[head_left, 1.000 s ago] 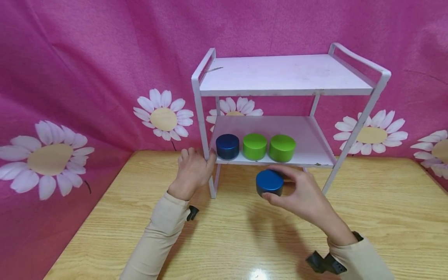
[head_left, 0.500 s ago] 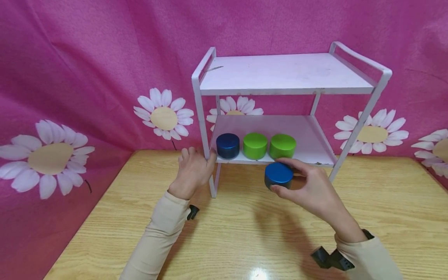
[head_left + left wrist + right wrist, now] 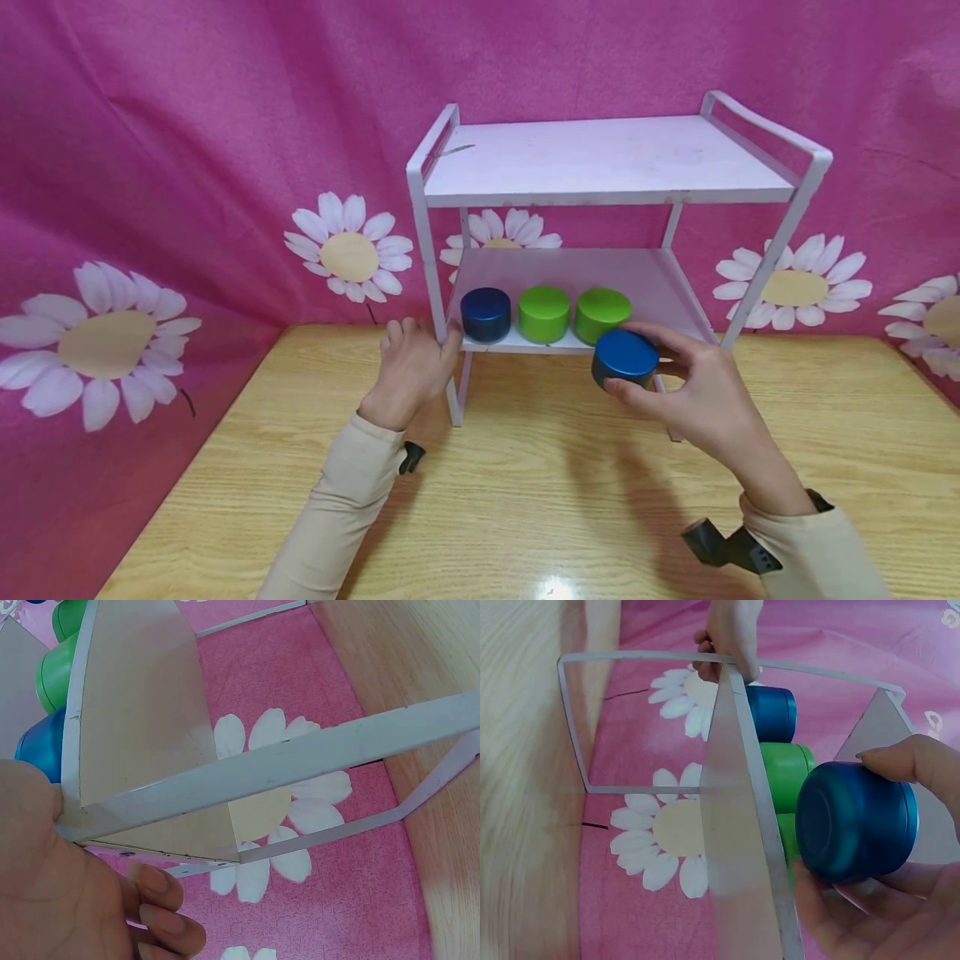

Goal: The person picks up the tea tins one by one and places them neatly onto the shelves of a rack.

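Observation:
My right hand (image 3: 708, 400) holds a round blue tin (image 3: 626, 357) by its sides, thumb in front and fingers behind. The tin is at the front edge of the middle shelf, overlapping the right green tin (image 3: 602, 308) in the head view. In the right wrist view, the held tin's base (image 3: 825, 825) faces the camera. My left hand (image 3: 411, 367) grips the white rack (image 3: 607, 158) at its left front post, with the thumb at the shelf corner and the fingers loosely curled beyond it. On the middle shelf, from the left, stand a second blue tin (image 3: 486, 317) and another green tin (image 3: 543, 315).
The rack stands on a wooden table (image 3: 480, 500) before a pink cloth (image 3: 225, 125) with daisies. Its top shelf overhangs the row of tins, and side rails (image 3: 772, 125) rise at both ends. Bare middle shelf (image 3: 660, 308) shows right of the green tins.
My right hand has carried the blue tin rightward and up, from below the middle shelf to its front edge. The left hand stays at the post, and the standing tins have not moved.

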Action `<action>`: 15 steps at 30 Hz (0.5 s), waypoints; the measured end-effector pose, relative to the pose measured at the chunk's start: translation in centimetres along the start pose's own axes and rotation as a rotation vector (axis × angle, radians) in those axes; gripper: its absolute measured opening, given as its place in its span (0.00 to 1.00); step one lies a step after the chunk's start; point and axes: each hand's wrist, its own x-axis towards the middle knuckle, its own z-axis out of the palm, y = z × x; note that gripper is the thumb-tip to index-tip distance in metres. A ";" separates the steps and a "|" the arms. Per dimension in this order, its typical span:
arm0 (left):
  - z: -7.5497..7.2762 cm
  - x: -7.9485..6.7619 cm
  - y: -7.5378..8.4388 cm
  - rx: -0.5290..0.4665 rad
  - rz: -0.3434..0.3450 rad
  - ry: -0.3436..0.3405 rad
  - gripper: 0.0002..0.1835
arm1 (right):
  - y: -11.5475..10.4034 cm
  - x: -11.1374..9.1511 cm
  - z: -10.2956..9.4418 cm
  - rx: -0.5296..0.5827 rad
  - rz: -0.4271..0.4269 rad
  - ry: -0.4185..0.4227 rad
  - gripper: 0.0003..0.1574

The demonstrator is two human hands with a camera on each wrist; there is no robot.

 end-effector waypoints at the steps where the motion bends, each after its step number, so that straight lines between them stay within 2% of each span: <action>1: 0.0 0.0 0.0 0.000 -0.002 0.000 0.25 | 0.0 0.0 -0.1 -0.003 0.005 0.000 0.40; 15: 0.1 0.1 -0.1 -0.003 0.002 -0.002 0.26 | 0.6 -0.1 -1.6 -0.069 -0.031 0.102 0.38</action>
